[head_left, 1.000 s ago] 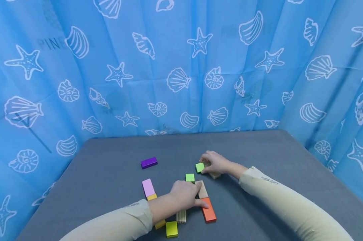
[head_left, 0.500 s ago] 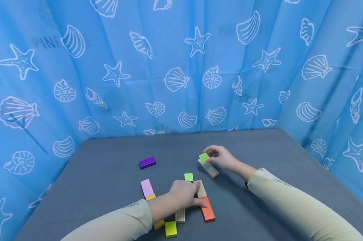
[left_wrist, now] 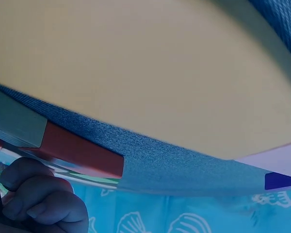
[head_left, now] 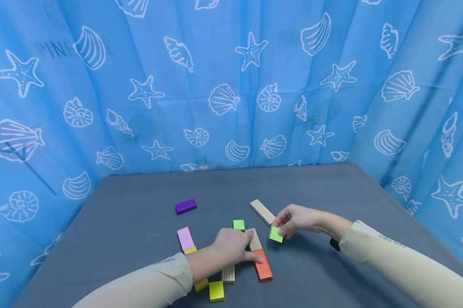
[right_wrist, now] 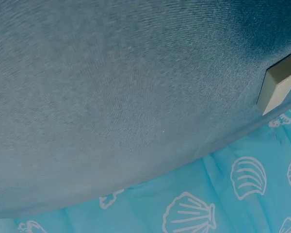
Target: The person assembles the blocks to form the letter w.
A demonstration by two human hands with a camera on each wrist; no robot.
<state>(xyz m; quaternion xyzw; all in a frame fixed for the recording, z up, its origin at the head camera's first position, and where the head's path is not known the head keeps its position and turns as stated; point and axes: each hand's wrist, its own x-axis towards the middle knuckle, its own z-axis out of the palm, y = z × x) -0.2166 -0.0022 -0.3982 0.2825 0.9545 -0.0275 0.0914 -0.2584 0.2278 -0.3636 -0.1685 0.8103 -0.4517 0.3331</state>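
Observation:
In the head view, my right hand point(head_left: 298, 220) pinches a lime-green wooden block point(head_left: 275, 234) between thumb and fingers. Just behind it, a long plain wooden block point(head_left: 262, 212) lies on the table; the right wrist view also catches this wooden block point(right_wrist: 279, 85). My left hand point(head_left: 231, 248) reaches over the block layout, index fingertip at a plain wooden block point(head_left: 255, 240) and thumb on an orange block point(head_left: 263, 266). Its bent fingers point(left_wrist: 56, 206) show beside the reddish-looking orange block point(left_wrist: 82, 151) in the left wrist view. Part of the layout is hidden under that hand.
Another lime-green block point(head_left: 238, 224) sits beyond the left hand. Pink point(head_left: 185, 238) and yellow point(head_left: 216, 291) blocks and a striped wooden block point(head_left: 228, 274) lie around the left wrist. A purple block point(head_left: 186, 207) stands apart on the grey table point(head_left: 146, 201), before a blue shell-print curtain point(head_left: 231, 64).
My right hand has lifted the lime-green block off the long wooden block's far end and brought it nearer, to the right of the layout. My left hand stays in place.

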